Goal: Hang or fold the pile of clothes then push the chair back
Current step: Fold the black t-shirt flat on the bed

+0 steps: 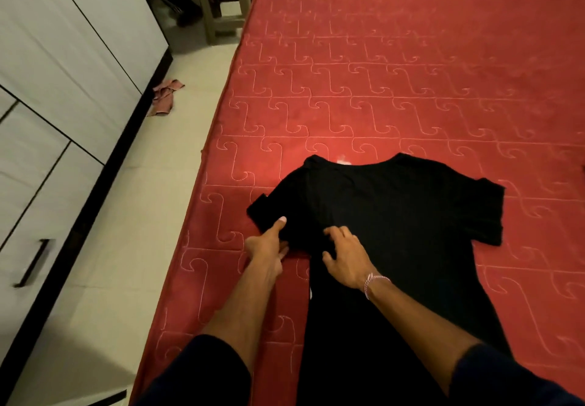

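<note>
A black T-shirt (pixel 395 215) lies spread flat on the red mattress (pixel 411 73), collar away from me and its lower part running toward me. My left hand (pixel 267 247) pinches the edge of the shirt under its left sleeve, thumb on top of the cloth. Just to the right, my right hand (pixel 346 255) rests on the shirt with fingers spread and slightly bent, pressing the fabric down. The right sleeve lies flat at the right.
A white wardrobe (pixel 63 89) with a drawer handle lines the left side, with a strip of pale floor (pixel 142 215) between it and the bed. A pink rag (pixel 166 96) lies on the floor. A beige plastic stool (pixel 221 0) stands at the far end.
</note>
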`<state>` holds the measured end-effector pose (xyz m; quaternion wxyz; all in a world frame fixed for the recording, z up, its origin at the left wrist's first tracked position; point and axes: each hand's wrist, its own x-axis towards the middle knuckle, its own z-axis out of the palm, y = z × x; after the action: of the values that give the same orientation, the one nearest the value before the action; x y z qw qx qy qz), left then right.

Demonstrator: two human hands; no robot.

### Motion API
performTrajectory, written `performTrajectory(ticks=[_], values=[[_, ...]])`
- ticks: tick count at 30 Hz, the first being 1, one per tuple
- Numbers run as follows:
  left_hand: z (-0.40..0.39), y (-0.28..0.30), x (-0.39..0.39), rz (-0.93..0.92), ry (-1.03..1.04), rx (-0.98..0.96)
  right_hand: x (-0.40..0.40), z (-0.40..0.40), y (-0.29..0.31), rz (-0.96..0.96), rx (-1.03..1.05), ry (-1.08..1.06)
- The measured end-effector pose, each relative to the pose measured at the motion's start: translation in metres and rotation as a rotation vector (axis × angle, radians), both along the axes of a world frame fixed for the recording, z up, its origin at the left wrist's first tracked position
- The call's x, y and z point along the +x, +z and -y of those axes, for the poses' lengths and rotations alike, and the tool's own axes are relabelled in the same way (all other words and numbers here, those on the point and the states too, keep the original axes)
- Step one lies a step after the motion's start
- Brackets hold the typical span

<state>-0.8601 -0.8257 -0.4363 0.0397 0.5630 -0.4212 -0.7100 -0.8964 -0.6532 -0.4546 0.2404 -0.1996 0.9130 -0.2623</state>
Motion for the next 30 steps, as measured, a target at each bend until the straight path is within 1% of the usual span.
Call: performTrajectory(ticks=[2,3,5,6,7,8,9,10,11,12,13,14,15,16,17,18,20,22,24,27,30], values=[[0.0,-0.001,-0.009,0.029,-0.032,-0.012,-0.008,-0.003,-0.002,0.052,-0.024,0.02],[-0.002,-0.001,-0.015,0.02,-0.05,-0.053,-0.013,-0.003,0.0,0.087,-0.035,0.024],[-0.007,0.003,-0.026,-0.037,-0.093,-0.207,-0.022,-0.004,0.006,0.189,-0.041,0.025],[-0.01,0.005,-0.035,-0.085,-0.134,-0.306,-0.03,-0.004,0.01,0.268,-0.061,0.004],[-0.015,0.01,-0.042,-0.138,-0.193,-0.398,-0.037,-0.005,0.016,0.388,-0.108,-0.049],[-0.022,0.02,-0.048,-0.189,-0.274,-0.486,-0.045,-0.006,0.023,0.529,-0.186,-0.15],[-0.029,0.026,-0.056,-0.247,-0.375,-0.599,-0.052,-0.007,0.029,0.63,-0.286,-0.262],[-0.038,0.029,-0.064,-0.303,-0.495,-0.706,-0.06,-0.009,0.032,0.647,-0.397,-0.379],[-0.047,0.036,-0.071,-0.36,-0.623,-0.759,-0.069,-0.013,0.034,0.607,-0.503,-0.499],[-0.057,0.041,-0.077,-0.414,-0.764,-0.773,-0.078,-0.017,0.035,0.588,-0.626,-0.605],[-0.064,0.045,-0.082,-0.438,-0.918,-0.772,-0.087,-0.023,0.034,0.623,-0.761,-0.668],[-0.072,0.048,-0.086,-0.463,-1.057,-0.75,-0.095,-0.029,0.035,0.703,-0.877,-0.69],[-0.076,0.048,-0.087,-0.457,-1.154,-0.749,-0.099,-0.035,0.038,0.773,-0.935,-0.687],[-0.077,0.044,-0.088,-0.468,-1.182,-0.757,-0.103,-0.039,0.038,0.801,-0.935,-0.672],[-0.075,0.042,-0.086,-0.447,-1.163,-0.794,-0.105,-0.042,0.038,0.783,-0.902,-0.674],[-0.072,0.036,-0.086,-0.425,-1.088,-0.85,-0.106,-0.042,0.037,0.717,-0.855,-0.707],[-0.058,0.017,-0.085,-0.295,-0.913,-0.941,-0.108,-0.04,0.03,0.578,-0.75,-0.801],[-0.042,0.001,-0.086,-0.123,-0.799,-0.946,-0.112,-0.042,0.019,0.504,-0.705,-0.924],[-0.028,-0.011,-0.089,-0.023,-0.727,-0.873,-0.116,-0.046,0.008,0.417,-0.694,-1.062],[-0.017,-0.02,-0.1,0.013,-0.701,-0.806,-0.117,-0.055,-0.008,0.354,-0.551,-1.153],[-0.013,-0.021,-0.12,0.008,-0.734,-0.807,-0.118,-0.057,-0.01,0.337,-0.463,-1.123]])
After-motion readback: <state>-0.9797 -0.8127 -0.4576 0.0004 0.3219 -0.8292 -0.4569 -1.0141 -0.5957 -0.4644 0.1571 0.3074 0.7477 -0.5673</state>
